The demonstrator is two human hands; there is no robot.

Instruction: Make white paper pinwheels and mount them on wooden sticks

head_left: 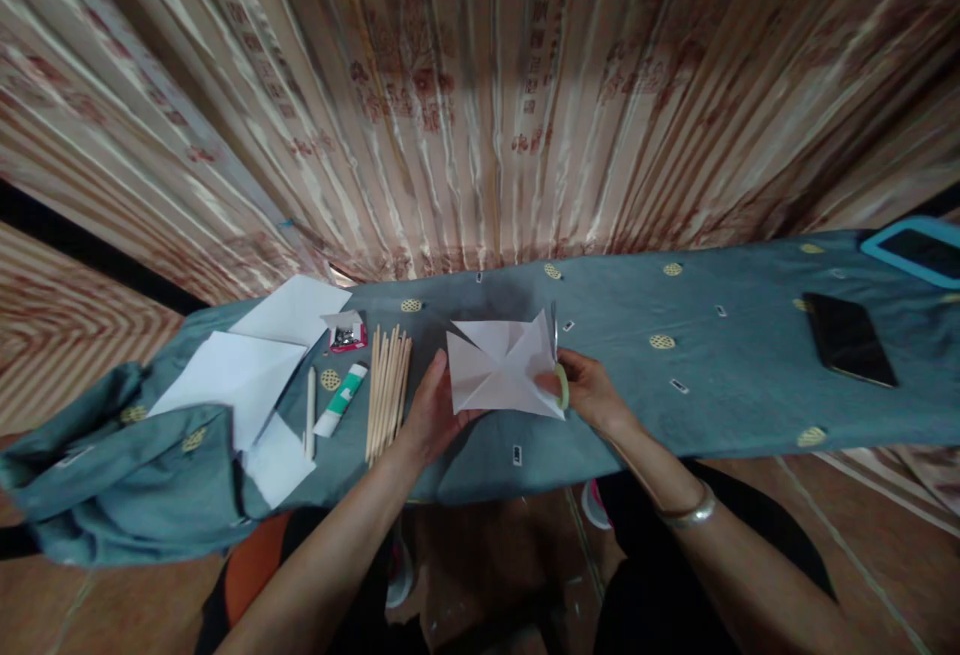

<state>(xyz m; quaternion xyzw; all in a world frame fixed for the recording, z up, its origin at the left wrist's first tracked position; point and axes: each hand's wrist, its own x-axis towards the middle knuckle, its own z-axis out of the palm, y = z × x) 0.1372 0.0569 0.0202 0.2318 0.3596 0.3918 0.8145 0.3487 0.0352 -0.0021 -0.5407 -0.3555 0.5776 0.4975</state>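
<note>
Black cloth is covering the person's legs (pixel 652 575) below the table's near edge, over brown floor tiles (pixel 870 545). Smooth silvery metal is circling the right wrist as a bangle (pixel 691 507). Just ahead, the left hand (pixel 431 410) is grasping the left edge of a thin white paper (pixel 502 365), which is hanging above the table's middle, between both hands. Slits are running in from its corners, and straight creases are meeting near its centre. The right hand (pixel 589 390) is gripping scissors (pixel 562 387) by a yellow-green handle, the thin blades standing along the paper's right edge.

Slim round wooden sticks (pixel 388 375) are lying in a bundle just beside the left hand, the left forearm crowding their lower ends. Farther left, a green-and-white tube (pixel 341 400), a pale, slender stick-like thing (pixel 310 415) and flat white sheets (pixel 232 375) are resting on patterned grey-green tablecloth (pixel 622 385), which is bunching at its left end. A small red open box (pixel 346 333) is holding shiny bits. Far right, a glossy black phone (pixel 849 338) and a blue-framed device (pixel 919 250) are lying flat. Behind everything, a pleated, sheeny beige curtain (pixel 480 105) is hanging.
</note>
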